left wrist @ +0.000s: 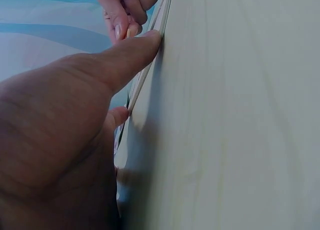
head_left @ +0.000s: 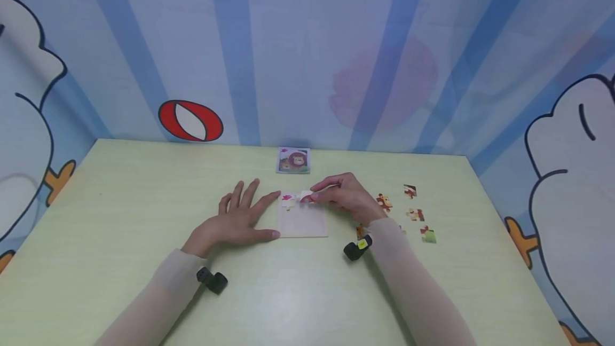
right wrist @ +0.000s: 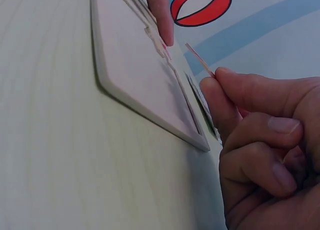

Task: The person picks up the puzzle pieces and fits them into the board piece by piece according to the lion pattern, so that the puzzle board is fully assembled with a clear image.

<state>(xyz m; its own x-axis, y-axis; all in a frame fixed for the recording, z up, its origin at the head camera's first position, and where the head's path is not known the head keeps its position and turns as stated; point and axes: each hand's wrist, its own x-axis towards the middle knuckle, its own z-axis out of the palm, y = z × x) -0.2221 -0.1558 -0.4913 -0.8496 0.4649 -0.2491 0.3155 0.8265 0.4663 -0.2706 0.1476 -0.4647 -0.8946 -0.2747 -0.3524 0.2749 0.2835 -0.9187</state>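
Puzzle board [head_left: 302, 224]: pale, squarish, flat; left edge touched by the thumb and forefinger of the left hand [head_left: 238, 223]. First piece [head_left: 288, 198]: white with pink mark, lying in the board's upper left corner. Second piece [head_left: 306, 197]: white and dark red, pinched by the right hand [head_left: 349, 196], tilted, raised above the board's upper part. Loose pieces [head_left: 415, 214]: multicoloured, scattered right of the board, some partly hidden.

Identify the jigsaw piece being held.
The thin red-and-white jigsaw piece pinched by the right hand above the pale flat board; the other visible pieces lie flat.
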